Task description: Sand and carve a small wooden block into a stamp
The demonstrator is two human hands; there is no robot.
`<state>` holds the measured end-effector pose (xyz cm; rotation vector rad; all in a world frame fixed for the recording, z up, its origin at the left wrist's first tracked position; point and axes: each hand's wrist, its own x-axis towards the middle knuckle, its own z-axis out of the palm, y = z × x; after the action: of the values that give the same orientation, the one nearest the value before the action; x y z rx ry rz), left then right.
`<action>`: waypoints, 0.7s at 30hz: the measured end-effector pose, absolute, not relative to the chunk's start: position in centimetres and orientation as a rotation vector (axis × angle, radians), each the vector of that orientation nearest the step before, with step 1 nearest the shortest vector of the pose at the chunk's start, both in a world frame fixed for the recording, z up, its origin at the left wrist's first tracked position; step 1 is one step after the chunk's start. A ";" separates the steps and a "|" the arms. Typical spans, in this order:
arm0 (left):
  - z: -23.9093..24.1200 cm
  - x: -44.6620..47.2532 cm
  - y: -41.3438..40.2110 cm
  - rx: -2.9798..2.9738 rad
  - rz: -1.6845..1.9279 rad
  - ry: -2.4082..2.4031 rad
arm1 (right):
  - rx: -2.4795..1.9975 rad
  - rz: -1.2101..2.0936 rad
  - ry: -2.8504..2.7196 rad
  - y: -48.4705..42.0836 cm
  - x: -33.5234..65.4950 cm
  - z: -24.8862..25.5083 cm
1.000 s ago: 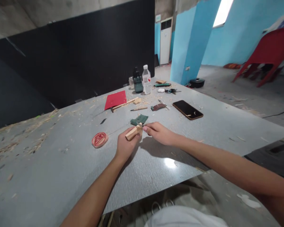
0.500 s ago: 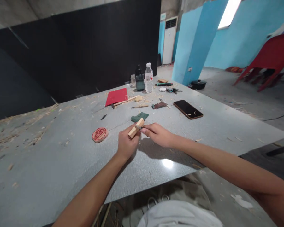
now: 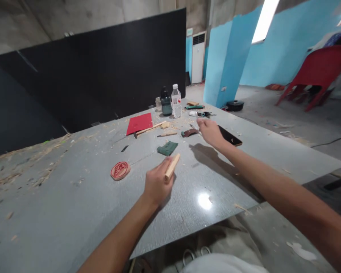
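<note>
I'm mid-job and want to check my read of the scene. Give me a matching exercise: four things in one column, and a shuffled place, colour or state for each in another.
Things:
1. wood piece
2. phone
3. roundish block
4. clear bottle

Descriptions:
A. partly hidden by the right hand
B. standing upright, white cap on
C. held in the left hand
D. red design on top

Pairs: 1-C, 2-A, 3-D, 4-B

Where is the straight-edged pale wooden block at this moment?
In the head view, the wooden block is just right of the picture's middle, gripped in the left hand, just on the near side of the dark green piece.
</note>
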<state>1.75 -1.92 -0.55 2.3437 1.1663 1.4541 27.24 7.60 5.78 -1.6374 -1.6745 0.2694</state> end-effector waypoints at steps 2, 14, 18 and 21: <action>-0.4 1.6 -1.7 2.220 1.484 1.256 | -1.552 0.260 -1.712 7.5 27.9 5.7; 1.2 1.8 -2.1 1.840 1.495 1.255 | -0.875 0.994 -1.980 0.8 21.1 3.2; 1.1 2.2 -2.5 1.856 1.478 1.227 | -0.857 0.957 -2.074 -0.2 20.7 3.2; 1.3 2.2 -2.8 1.943 1.479 1.248 | -0.857 0.899 -2.134 -0.7 20.6 3.4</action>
<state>2.16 -2.83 1.28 1.9434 1.2480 1.4790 20.59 -0.68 3.43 -0.8568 -2.1341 0.8994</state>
